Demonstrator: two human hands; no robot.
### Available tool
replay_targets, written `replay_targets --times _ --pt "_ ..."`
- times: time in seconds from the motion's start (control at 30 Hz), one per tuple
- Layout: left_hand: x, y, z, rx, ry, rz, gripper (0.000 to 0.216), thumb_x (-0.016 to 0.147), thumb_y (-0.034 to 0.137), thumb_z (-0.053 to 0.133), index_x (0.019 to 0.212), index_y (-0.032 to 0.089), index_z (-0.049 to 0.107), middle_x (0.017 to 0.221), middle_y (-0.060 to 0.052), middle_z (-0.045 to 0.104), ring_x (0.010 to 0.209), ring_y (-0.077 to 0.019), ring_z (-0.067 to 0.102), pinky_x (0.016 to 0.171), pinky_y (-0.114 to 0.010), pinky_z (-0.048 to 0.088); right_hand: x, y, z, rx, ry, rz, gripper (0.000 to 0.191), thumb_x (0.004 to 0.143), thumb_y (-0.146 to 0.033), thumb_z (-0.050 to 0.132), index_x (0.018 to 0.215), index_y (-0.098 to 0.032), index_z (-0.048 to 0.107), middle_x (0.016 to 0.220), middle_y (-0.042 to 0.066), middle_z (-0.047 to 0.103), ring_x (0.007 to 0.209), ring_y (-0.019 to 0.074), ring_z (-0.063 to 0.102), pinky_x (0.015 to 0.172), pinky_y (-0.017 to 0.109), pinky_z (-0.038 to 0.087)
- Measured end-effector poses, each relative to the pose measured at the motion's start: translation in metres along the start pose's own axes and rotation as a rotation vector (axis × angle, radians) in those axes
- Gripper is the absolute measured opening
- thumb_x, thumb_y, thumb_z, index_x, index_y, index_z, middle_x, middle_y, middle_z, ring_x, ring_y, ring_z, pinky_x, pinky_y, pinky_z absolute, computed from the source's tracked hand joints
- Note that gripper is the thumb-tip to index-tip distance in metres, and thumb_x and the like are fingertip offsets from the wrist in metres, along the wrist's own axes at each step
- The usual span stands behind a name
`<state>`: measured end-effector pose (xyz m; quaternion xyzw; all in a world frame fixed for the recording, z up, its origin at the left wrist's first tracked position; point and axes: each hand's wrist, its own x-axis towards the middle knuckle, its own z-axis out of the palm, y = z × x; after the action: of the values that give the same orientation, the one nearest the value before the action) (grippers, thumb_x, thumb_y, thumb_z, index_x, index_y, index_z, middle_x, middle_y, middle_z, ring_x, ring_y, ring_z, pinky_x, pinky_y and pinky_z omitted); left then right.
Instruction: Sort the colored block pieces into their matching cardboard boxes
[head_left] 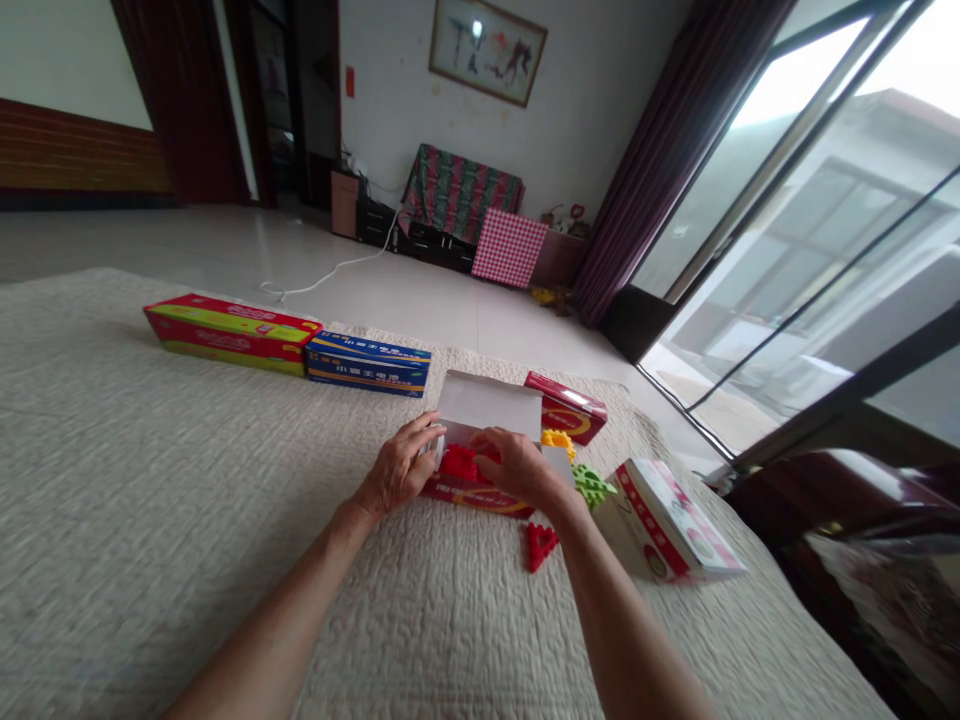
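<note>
An open red cardboard box [480,495] lies in front of me with its white lid [491,402] raised at the back. Red plastic building pieces [459,461] show inside it. My left hand [405,465] is closed on the left end of the box, by its side flap. My right hand [517,465] reaches over the box from the right, its curled fingertips at the red pieces. Part of its grip is hidden. A red triangular piece [541,546] lies outside the box, below my right wrist. Yellow [559,442] and green plastic pieces [592,486] lie just right of the box.
A closed red box [566,405] stands behind, and a white-and-red box [679,520] leans at the right. A red-and-green carton [236,335] and blue battery boxes [367,363] line the far left. All rest on a quilted beige cover [187,480].
</note>
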<state>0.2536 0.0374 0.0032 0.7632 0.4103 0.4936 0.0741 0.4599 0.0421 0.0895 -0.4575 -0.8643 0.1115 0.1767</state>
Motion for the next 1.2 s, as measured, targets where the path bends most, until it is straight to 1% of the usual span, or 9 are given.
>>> replay_targets --times 0.13,0.27,0.43,0.8,0.9,0.97,1.03,1.1,1.2 --pt "0.001 0.001 -0.001 -0.002 -0.004 -0.008 0.037 0.084 0.019 0.043 0.114 0.017 0.063 0.135 -0.012 0.056 0.126 -0.0229 0.051 0.108 -0.041 0.042 -0.006 -0.007 -0.003 0.048 0.014 -0.059 0.023 0.086 -0.012 0.045 0.086 -0.020 0.066 0.073 0.000 0.067 0.064 0.0114 0.059 0.067 0.022 0.041" --pt "0.001 0.001 -0.001 -0.003 -0.011 -0.007 0.036 0.084 0.020 0.044 0.114 0.017 0.063 0.135 -0.012 0.056 0.126 -0.0229 0.052 0.107 -0.040 0.043 -0.005 -0.012 0.001 0.106 -0.035 -0.134 0.023 0.086 -0.010 0.044 0.079 -0.019 0.064 0.073 -0.001 0.064 0.064 0.0108 0.055 0.066 0.021 0.040" --pt "0.001 0.002 -0.001 -0.002 -0.006 -0.008 0.036 0.083 0.019 0.044 0.114 0.016 0.063 0.135 -0.012 0.056 0.126 -0.0233 0.052 0.108 -0.040 0.042 -0.004 -0.016 0.005 0.100 -0.107 -0.120 0.024 0.089 -0.011 0.041 0.078 -0.018 0.061 0.072 -0.001 0.064 0.062 0.0107 0.054 0.064 0.021 0.039" --pt "0.001 0.001 0.000 -0.005 0.012 0.011 0.036 0.084 0.019 0.043 0.113 0.015 0.064 0.133 -0.014 0.056 0.124 -0.0241 0.053 0.107 -0.040 0.043 0.004 -0.022 0.010 -0.027 -0.129 -0.133 0.024 0.088 -0.011 0.042 0.068 -0.018 0.053 0.064 -0.001 0.060 0.056 0.0089 0.045 0.060 0.022 0.034" --pt "0.001 0.000 0.000 -0.006 0.000 0.008 0.035 0.085 0.019 0.043 0.113 0.013 0.063 0.134 -0.015 0.056 0.125 -0.0244 0.053 0.107 -0.040 0.042 0.002 -0.024 0.004 -0.025 -0.111 -0.114 0.025 0.088 -0.012 0.041 0.068 -0.018 0.054 0.064 -0.001 0.060 0.056 0.0091 0.046 0.060 0.022 0.035" --pt "0.000 0.000 0.000 -0.003 -0.003 0.019 0.035 0.085 0.020 0.043 0.113 0.012 0.063 0.133 -0.016 0.056 0.125 -0.0241 0.053 0.107 -0.039 0.042 -0.005 -0.021 -0.009 0.014 -0.059 -0.081 0.025 0.090 -0.014 0.040 0.073 -0.018 0.058 0.069 0.000 0.062 0.060 0.0097 0.051 0.063 0.023 0.038" --pt "0.000 -0.002 0.000 0.001 0.001 0.035 0.035 0.086 0.020 0.043 0.113 0.013 0.063 0.133 -0.015 0.057 0.125 -0.0238 0.053 0.107 -0.039 0.042 -0.019 -0.014 -0.027 0.077 0.039 -0.032 0.025 0.092 -0.019 0.038 0.083 -0.018 0.062 0.076 0.002 0.065 0.067 0.0110 0.056 0.067 0.023 0.040" --pt "0.000 -0.003 0.001 0.002 0.004 0.046 0.035 0.086 0.022 0.043 0.113 0.013 0.063 0.133 -0.015 0.056 0.124 -0.0238 0.053 0.107 -0.039 0.042 -0.041 -0.003 -0.044 0.120 0.129 0.023 0.026 0.093 -0.023 0.038 0.092 -0.018 0.064 0.082 0.003 0.067 0.073 0.0124 0.060 0.070 0.024 0.042" --pt "0.000 -0.005 0.001 0.001 0.003 0.052 0.035 0.086 0.023 0.043 0.113 0.013 0.063 0.133 -0.014 0.057 0.124 -0.0243 0.053 0.107 -0.040 0.042 -0.082 0.014 -0.054 0.085 0.166 0.130 0.023 0.091 -0.024 0.043 0.092 -0.019 0.065 0.081 0.002 0.068 0.072 0.0133 0.061 0.069 0.026 0.044"
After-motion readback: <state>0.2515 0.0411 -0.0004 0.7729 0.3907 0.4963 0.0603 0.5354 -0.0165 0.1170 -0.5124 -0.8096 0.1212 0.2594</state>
